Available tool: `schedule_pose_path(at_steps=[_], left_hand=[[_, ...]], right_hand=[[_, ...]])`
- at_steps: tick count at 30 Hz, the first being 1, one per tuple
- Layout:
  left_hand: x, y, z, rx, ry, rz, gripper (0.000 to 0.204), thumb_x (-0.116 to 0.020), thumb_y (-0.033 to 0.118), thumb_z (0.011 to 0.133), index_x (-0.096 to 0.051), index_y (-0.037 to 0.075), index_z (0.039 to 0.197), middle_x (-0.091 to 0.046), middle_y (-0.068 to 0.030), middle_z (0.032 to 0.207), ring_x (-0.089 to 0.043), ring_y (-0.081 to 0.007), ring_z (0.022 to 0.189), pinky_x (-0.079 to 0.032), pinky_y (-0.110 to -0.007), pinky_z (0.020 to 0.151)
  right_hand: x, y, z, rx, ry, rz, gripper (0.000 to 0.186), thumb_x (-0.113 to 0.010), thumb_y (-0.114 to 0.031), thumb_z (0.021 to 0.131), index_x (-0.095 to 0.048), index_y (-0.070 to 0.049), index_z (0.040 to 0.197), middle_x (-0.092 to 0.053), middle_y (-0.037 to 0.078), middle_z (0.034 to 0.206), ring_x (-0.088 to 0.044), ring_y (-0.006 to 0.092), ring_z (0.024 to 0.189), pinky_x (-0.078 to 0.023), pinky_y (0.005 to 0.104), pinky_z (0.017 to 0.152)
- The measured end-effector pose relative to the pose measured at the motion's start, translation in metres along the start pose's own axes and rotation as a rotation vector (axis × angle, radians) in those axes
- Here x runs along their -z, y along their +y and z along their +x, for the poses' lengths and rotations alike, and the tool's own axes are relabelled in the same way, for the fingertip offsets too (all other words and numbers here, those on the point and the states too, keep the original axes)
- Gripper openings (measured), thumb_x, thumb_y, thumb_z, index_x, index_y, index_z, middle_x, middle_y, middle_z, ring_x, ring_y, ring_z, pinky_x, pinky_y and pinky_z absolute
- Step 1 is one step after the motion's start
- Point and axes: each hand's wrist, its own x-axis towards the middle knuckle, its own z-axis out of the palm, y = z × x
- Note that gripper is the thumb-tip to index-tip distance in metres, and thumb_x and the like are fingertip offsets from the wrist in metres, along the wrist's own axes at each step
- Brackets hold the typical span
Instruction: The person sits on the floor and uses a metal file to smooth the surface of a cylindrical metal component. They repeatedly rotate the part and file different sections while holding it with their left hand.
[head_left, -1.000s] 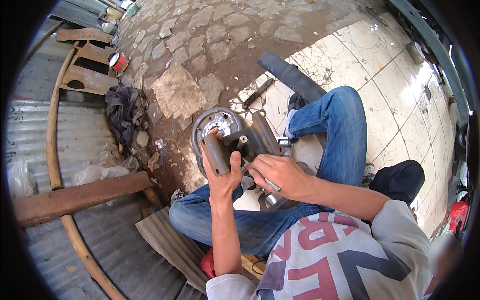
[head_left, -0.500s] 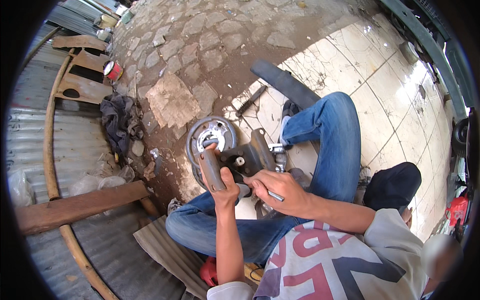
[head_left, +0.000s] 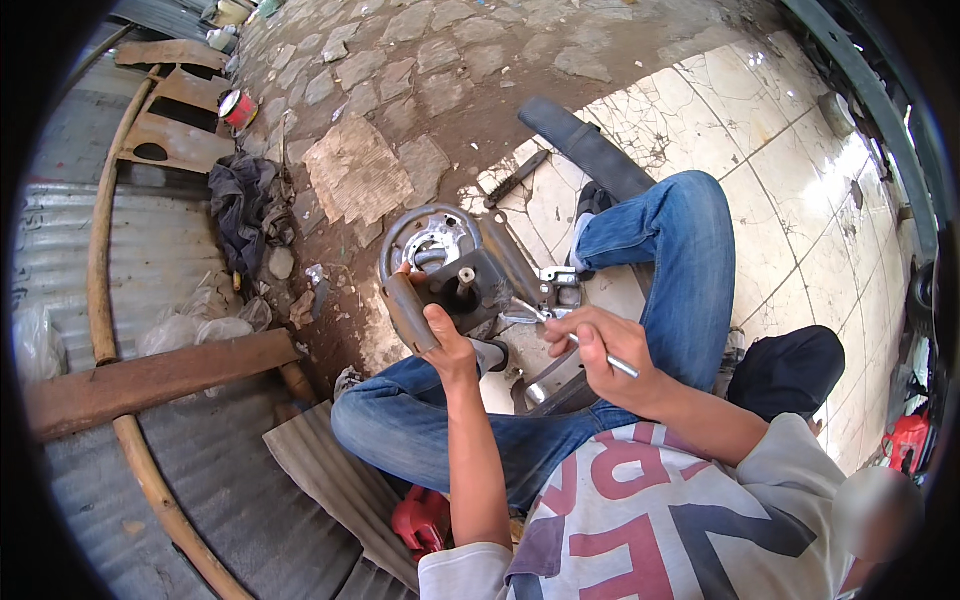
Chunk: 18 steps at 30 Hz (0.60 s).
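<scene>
My left hand [head_left: 447, 345] is closed on one curved flange of a dark metal bracket [head_left: 440, 290], thumb on its near side. The bracket has two raised sides, and a pale stud [head_left: 465, 279] stands up from its middle. My right hand [head_left: 600, 350] grips a slim silver rod-shaped tool [head_left: 622, 367]; its front end points toward the bracket, apart from the stud. Exactly what kind of tool it is I cannot make out. Just beyond the bracket lies a round metal ring-shaped part [head_left: 425, 225] with a pale inner ring.
A silver metal fitting [head_left: 560, 288] lies near my foot. On the tiles are a dark toothed strip [head_left: 517, 180] and a long black rubber piece [head_left: 580, 145]. A wooden plank [head_left: 165, 380] and corrugated sheets flank my left. A red object [head_left: 422, 520] sits by my left elbow.
My right hand has drawn back to the right with the tool, away from the bracket's middle. The bracket has tilted in my left hand, showing its stud more plainly.
</scene>
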Motion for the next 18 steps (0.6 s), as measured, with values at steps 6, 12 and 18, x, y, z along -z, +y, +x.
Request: schedule_pose_path(at_steps=[6,12,18], left_hand=[[0.010,-0.003,0.002,0.031,-0.027,-0.064,0.059,-0.047,0.044,0.104,-0.042,0.001,0.144,-0.053,-0.0086,0.123,-0.049,-0.0195,0.115,-0.037,-0.035,0.103],[0.016,0.012,0.009,0.090,-0.155,-0.050,0.059,-0.070,0.025,0.094,-0.044,0.003,0.142,-0.053,-0.0072,0.120,-0.050,-0.0182,0.113,-0.041,-0.035,0.101],[0.022,0.027,0.027,0.055,-0.322,0.151,0.071,-0.082,0.007,0.080,-0.045,0.003,0.141,-0.053,-0.0073,0.116,-0.054,-0.0178,0.104,-0.047,-0.033,0.092]], right_hand=[[-0.027,0.005,0.017,-0.008,-0.036,0.015,0.026,-0.050,-0.007,0.100,-0.065,0.006,0.117,-0.067,0.015,0.098,-0.070,0.0198,0.083,-0.056,0.0317,0.074],[-0.032,0.015,0.021,0.015,-0.052,-0.029,0.026,-0.051,-0.004,0.098,-0.064,0.005,0.119,-0.066,0.015,0.094,-0.068,0.0232,0.081,-0.054,0.0338,0.075],[-0.026,0.015,0.020,-0.021,-0.119,-0.102,0.027,-0.050,-0.007,0.100,-0.064,0.006,0.120,-0.067,0.016,0.097,-0.069,0.0230,0.085,-0.055,0.0331,0.078]])
